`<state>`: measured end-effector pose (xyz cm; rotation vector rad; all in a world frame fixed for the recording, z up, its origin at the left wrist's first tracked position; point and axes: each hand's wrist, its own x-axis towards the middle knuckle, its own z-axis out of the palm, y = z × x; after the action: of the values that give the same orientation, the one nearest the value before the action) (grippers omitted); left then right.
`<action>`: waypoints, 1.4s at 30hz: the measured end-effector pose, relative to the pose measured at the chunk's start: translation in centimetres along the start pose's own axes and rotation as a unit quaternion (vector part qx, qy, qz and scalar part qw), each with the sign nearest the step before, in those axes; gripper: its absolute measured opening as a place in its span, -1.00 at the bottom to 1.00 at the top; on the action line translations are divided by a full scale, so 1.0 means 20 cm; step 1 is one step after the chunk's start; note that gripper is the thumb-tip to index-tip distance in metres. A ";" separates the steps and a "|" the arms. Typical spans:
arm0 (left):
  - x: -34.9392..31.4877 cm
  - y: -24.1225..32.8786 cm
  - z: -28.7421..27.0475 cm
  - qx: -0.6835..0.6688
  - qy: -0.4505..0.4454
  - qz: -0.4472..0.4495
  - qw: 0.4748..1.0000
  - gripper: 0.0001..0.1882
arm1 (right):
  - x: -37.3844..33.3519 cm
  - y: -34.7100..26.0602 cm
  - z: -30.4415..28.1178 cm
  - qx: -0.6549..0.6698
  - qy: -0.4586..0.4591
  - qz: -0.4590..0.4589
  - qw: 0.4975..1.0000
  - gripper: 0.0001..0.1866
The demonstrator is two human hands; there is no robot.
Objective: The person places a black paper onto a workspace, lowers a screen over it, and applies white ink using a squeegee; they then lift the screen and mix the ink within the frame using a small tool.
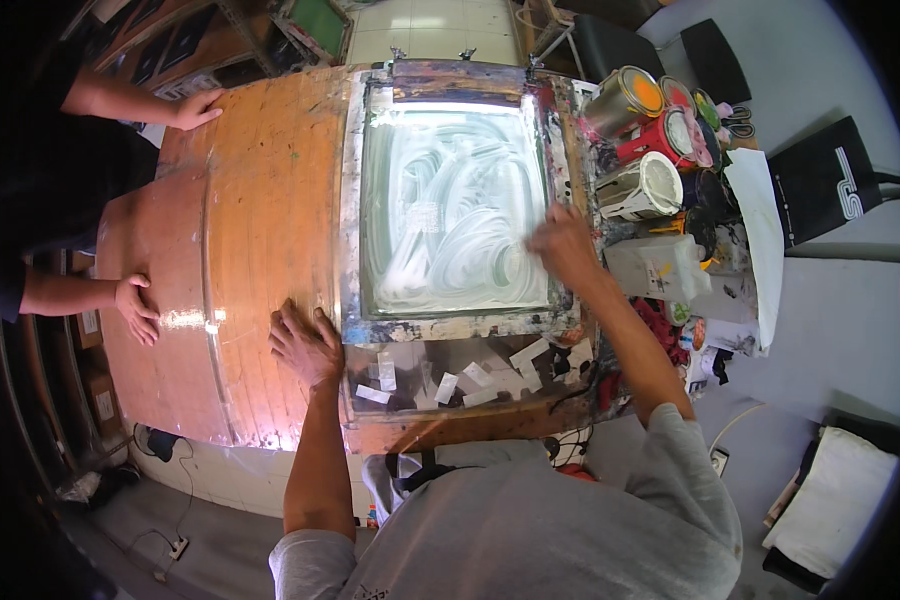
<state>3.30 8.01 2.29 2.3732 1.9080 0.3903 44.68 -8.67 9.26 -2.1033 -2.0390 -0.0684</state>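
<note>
A screen-printing frame [450, 328] lies flat on the table, its border stained with paint. White swirling smears cover its pale mesh [455, 210]. Over the mesh's right edge, my right hand [565, 245] is curled and slightly blurred; whatever its fingers may hold is hidden. My left hand [305, 343] rests on the wooden tabletop [270, 200] just left of the frame, its fingers spread and nothing in them. Several strips of pale tape [448, 387] are stuck to the dark surface below the frame's near edge. Clamps [467, 54] show at the frame's far end.
At the right stand open paint cans [625, 100], a white-smeared tub [642, 187], a translucent plastic jug [655, 268] and scissors [740, 122]. Another person's two hands [198, 108] rest on the table's left part. A cable with a socket [178, 547] lies on the floor.
</note>
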 end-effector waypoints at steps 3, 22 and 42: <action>0.00 0.01 0.00 0.000 0.000 0.000 1.000 -0.37 | 0.15 -0.04 0.12 0.063 0.098 0.055 0.992 -0.88; 0.00 0.01 -0.02 -0.007 -0.017 -0.020 1.000 -0.35 | 0.13 -0.19 0.12 0.080 0.024 -0.010 0.996 -0.74; 0.01 0.02 -0.02 -0.013 -0.023 -0.014 1.000 -0.35 | 0.44 0.32 0.20 -0.138 0.051 0.157 0.977 -0.82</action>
<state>3.55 8.13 2.72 2.3151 1.9029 0.3517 50.93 0.64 6.21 -2.5044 -1.6962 -0.4222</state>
